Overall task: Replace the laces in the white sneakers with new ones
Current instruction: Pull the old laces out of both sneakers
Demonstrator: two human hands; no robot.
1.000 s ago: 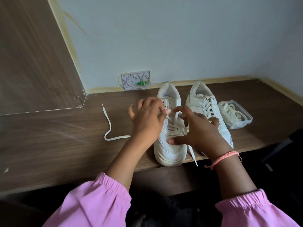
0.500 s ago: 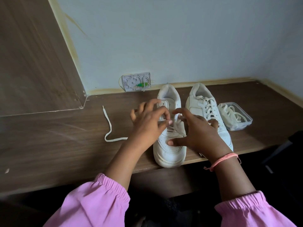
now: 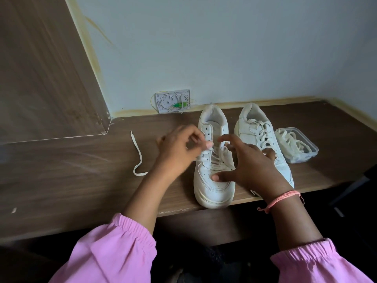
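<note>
Left hand [image 3: 179, 150]: fingers pinch the lace [image 3: 206, 155] over the left sneaker [image 3: 214, 180]
Right hand [image 3: 251, 166]: fingers spread, thumb pressing that sneaker's toe
Right sneaker [image 3: 257, 129]: laced, just beside it on the tabletop [image 3: 81, 180]
Spare laces: in clear container [image 3: 310, 154], far right

- The desk [image 3: 61, 170] is seen to be dark wood-grain, smooth, faintly sheened.
- The sneakers [image 3: 214, 180] are finished in smooth white, perhaps leather.
- The laces [image 3: 138, 156] are woven cloth, flat, matt.
- The tub [image 3: 306, 154] is made of clear plastic.
- The sleeves [image 3: 114, 252] are soft pink cloth.
</note>
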